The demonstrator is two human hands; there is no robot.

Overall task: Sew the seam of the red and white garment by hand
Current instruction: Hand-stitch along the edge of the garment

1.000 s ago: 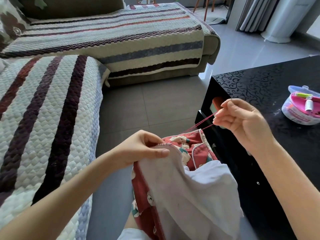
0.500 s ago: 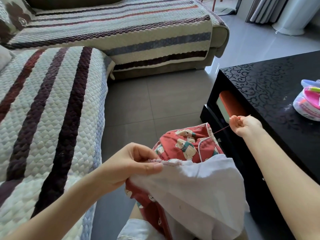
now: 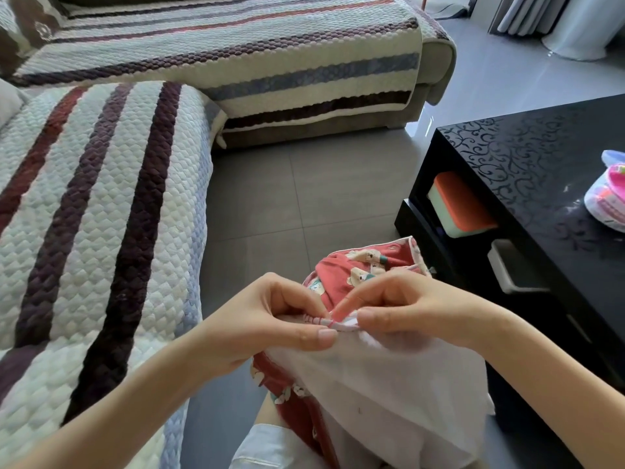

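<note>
The red and white garment [image 3: 389,384] lies bunched over the person's lap, white lining up and the red printed side showing behind and beneath it. Its lower part runs out of the bottom of the view.

Both hands meet at the garment's top edge, on the seam [image 3: 321,320]. The left hand [image 3: 270,319] has its thumb and curled fingers clamped on the gathered seam from the garment's left. The right hand [image 3: 416,306] pinches the same edge between thumb and forefinger from the garment's right, its other fingers curled behind. Between the two thumbs a few turns of red thread [image 3: 330,321] cross the seam. No needle can be made out; if the right fingers hold one, they hide it.

To the garment's right stands the black worktop [image 3: 527,170], and on it a pink and white sewing box [image 3: 608,201], cut off by the frame edge so its contents are unclear. Under the worktop sits an orange and green box [image 3: 463,208], partly hidden. To the garment's left is a striped quilted sofa cover [image 3: 101,214].
</note>
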